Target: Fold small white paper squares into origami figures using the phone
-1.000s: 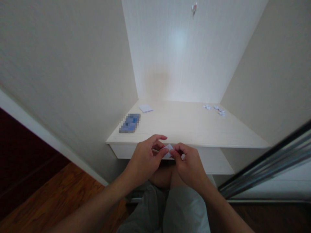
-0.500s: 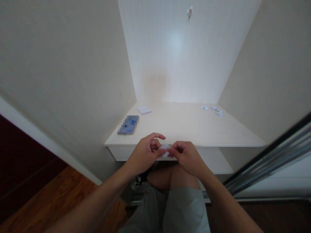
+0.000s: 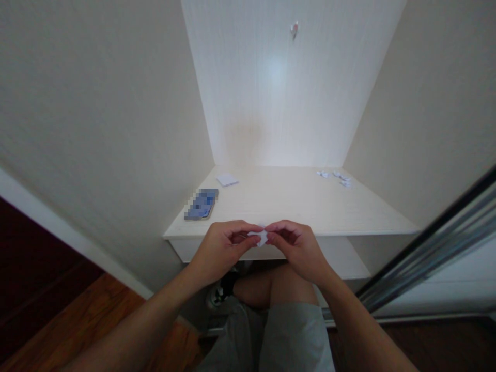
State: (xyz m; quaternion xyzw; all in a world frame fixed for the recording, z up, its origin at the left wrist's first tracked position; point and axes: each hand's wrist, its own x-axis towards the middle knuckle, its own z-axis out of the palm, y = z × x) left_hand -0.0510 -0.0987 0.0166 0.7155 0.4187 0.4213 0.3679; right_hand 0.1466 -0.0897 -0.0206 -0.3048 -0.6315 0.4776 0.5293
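A small folded piece of white paper (image 3: 262, 237) is pinched between both my hands just in front of the near edge of a pale wooden shelf (image 3: 349, 214). My left hand (image 3: 221, 250) grips its left side with fingertips closed. On its right side, the thumb and fingers of my right hand (image 3: 297, 249) are pressed together. Most of the paper is hidden by my fingers.
A phone (image 3: 201, 203) lies at the shelf's left, with a small stack of white paper squares (image 3: 227, 180) behind it. Several small folded white paper pieces (image 3: 335, 176) sit at the back right corner. Walls enclose three sides; a sliding door rail (image 3: 434, 243) runs at right.
Both hands rose slightly toward the shelf edge and closed tighter on the paper. My left index finger, raised before, now curls down onto it.
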